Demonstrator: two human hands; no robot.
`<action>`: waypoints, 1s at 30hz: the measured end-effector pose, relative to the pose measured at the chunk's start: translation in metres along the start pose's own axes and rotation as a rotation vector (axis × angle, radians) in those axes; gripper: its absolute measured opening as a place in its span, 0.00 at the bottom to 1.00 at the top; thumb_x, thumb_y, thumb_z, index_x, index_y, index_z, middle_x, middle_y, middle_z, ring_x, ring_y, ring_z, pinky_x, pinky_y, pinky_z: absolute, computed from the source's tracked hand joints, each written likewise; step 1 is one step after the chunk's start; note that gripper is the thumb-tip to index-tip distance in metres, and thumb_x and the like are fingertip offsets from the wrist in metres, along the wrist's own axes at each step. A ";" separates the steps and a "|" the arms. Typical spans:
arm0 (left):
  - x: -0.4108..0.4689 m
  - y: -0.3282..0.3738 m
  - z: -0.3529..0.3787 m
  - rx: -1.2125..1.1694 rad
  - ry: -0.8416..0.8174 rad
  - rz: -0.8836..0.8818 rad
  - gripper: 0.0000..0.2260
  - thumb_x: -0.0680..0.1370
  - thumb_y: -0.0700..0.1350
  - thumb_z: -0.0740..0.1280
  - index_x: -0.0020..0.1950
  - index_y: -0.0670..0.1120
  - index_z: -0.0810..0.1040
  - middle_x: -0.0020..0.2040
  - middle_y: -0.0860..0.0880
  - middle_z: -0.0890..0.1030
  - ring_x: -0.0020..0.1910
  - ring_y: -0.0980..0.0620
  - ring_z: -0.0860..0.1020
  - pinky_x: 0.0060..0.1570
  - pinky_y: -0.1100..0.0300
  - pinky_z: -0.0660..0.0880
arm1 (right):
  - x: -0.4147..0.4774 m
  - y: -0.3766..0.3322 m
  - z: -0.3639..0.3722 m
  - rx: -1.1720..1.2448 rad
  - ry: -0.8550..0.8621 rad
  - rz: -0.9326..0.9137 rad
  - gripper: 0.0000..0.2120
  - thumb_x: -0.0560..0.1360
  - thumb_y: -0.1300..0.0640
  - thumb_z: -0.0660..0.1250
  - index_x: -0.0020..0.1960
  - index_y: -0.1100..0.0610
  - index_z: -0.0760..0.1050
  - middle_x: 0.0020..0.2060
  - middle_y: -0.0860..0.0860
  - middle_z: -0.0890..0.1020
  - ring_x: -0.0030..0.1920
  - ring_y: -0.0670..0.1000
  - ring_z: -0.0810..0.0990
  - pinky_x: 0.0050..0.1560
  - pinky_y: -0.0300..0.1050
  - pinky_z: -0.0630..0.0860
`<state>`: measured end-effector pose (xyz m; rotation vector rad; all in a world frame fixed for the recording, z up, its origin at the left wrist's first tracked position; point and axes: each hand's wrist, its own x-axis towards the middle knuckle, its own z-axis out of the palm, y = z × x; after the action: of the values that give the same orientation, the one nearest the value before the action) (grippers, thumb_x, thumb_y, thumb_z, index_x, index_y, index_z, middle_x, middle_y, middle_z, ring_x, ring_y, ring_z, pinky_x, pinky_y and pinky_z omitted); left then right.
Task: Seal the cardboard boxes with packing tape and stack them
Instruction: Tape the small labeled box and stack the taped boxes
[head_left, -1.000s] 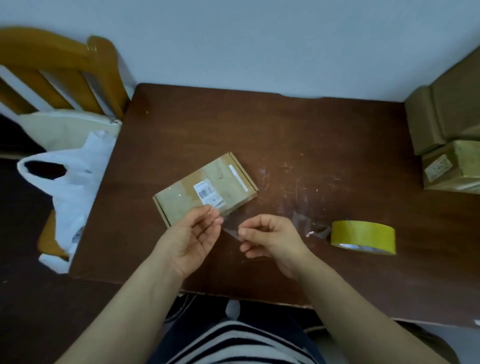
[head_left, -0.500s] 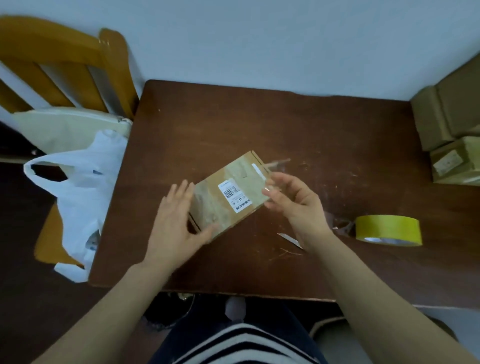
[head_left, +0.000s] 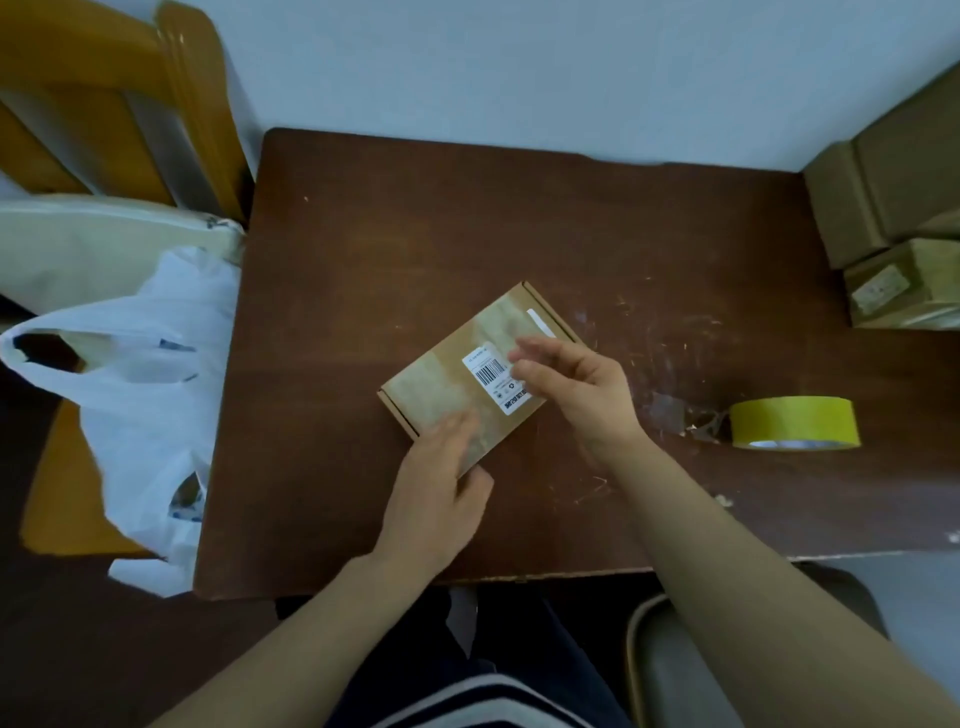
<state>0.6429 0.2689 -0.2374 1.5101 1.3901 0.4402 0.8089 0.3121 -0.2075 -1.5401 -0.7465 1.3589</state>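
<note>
Your left hand (head_left: 436, 488) lies flat on the box (head_left: 441, 387), right hand (head_left: 576, 387) open above it: taping looks done, stacking remains.

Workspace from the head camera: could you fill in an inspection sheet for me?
Surface: brown table, scratched.
Job's things: flat cardboard box with barcode label, mid-table; yellow tape roll to its right; more boxes piled at the right edge.
Clutter: crumpled tape scrap beside the roll.
Hands: left hand presses the box's near corner; right hand open over the label, contact unclear.
Cables: nothing seen.
Surroundings: wooden chair and white plastic bag at left; pale wall behind.
</note>
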 end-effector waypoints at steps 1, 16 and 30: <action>-0.001 0.009 -0.005 -0.327 -0.008 -0.183 0.17 0.80 0.42 0.59 0.68 0.46 0.73 0.66 0.54 0.75 0.62 0.61 0.73 0.64 0.66 0.65 | -0.008 -0.005 0.002 0.071 -0.025 0.025 0.10 0.70 0.66 0.73 0.49 0.56 0.83 0.42 0.53 0.86 0.42 0.47 0.84 0.43 0.39 0.79; 0.032 0.023 -0.008 -1.295 -0.098 -0.800 0.21 0.75 0.44 0.52 0.56 0.32 0.76 0.49 0.35 0.83 0.46 0.40 0.84 0.43 0.51 0.78 | -0.037 -0.027 -0.008 0.276 -0.022 0.434 0.05 0.72 0.69 0.69 0.46 0.68 0.82 0.37 0.60 0.84 0.31 0.48 0.82 0.28 0.35 0.76; 0.016 0.034 -0.004 -1.396 -0.210 -0.704 0.39 0.77 0.66 0.52 0.50 0.30 0.81 0.51 0.33 0.82 0.48 0.39 0.83 0.38 0.55 0.81 | -0.052 -0.084 -0.024 0.285 -0.236 0.208 0.10 0.68 0.64 0.69 0.47 0.61 0.84 0.40 0.56 0.85 0.34 0.46 0.83 0.31 0.36 0.78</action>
<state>0.6623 0.2899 -0.2126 -0.0791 0.9269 0.5726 0.8317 0.2930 -0.1106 -1.2710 -0.5144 1.7429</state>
